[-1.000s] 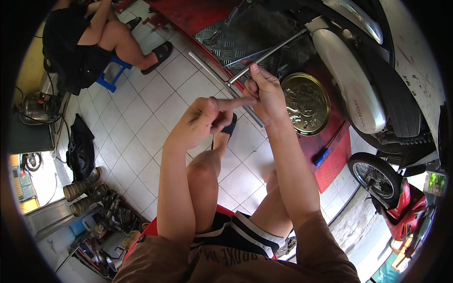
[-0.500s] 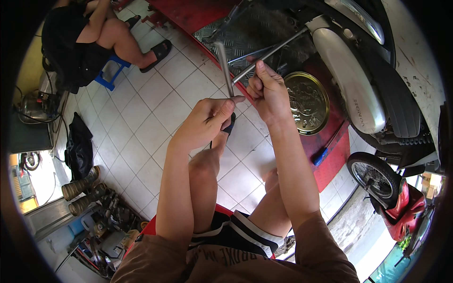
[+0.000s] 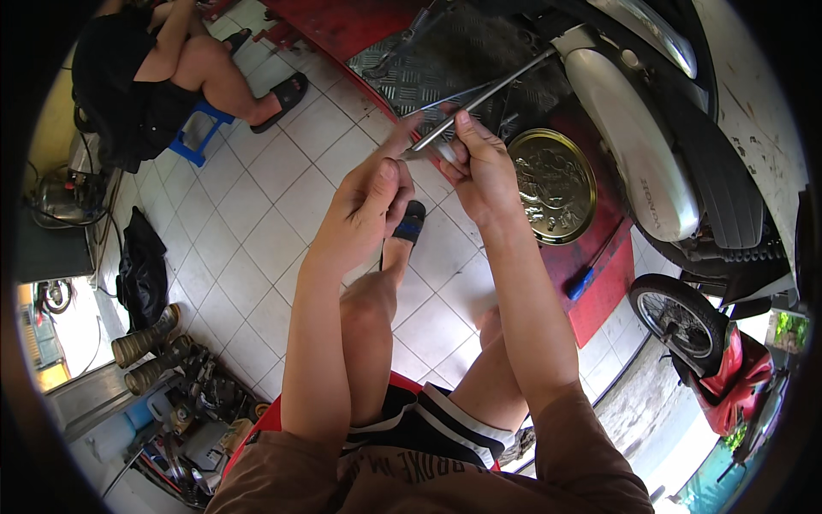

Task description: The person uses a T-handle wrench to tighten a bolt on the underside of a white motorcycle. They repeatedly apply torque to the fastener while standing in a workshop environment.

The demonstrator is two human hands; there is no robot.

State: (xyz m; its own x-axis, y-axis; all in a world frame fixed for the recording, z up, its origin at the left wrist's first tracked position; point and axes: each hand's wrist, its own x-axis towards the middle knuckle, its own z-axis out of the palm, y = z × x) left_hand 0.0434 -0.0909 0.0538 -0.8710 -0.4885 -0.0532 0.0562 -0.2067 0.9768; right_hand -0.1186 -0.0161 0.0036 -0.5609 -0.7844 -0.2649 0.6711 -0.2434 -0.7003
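My right hand (image 3: 486, 167) is closed around the shaft of a long steel T-handle wrench (image 3: 488, 94), its thumb along the metal. The shaft slants up to the motorcycle (image 3: 629, 146), where its far end meets the machine beside a silver cover. My left hand (image 3: 368, 193) is at the near end, close to the crossbar. Its index finger stretches toward the shaft and is smeared by motion. The other fingers curl under the thumb, so its hold on the bar is unclear. A second thin rod lies beyond the shaft.
A round gold tray (image 3: 555, 187) and a blue-handled screwdriver (image 3: 582, 281) lie on the red platform (image 3: 599, 313). Tools rest on its tread plate (image 3: 385, 64). A person (image 3: 128, 86) sits on a blue stool (image 3: 199, 137). Engine parts (image 3: 193, 377) crowd the lower left; another motorbike (image 3: 728, 377) stands right.
The wrench's crossbar has swung round from pointing up and away to lying low between my hands. My left index finger has stretched upward; my right hand stays on the shaft.
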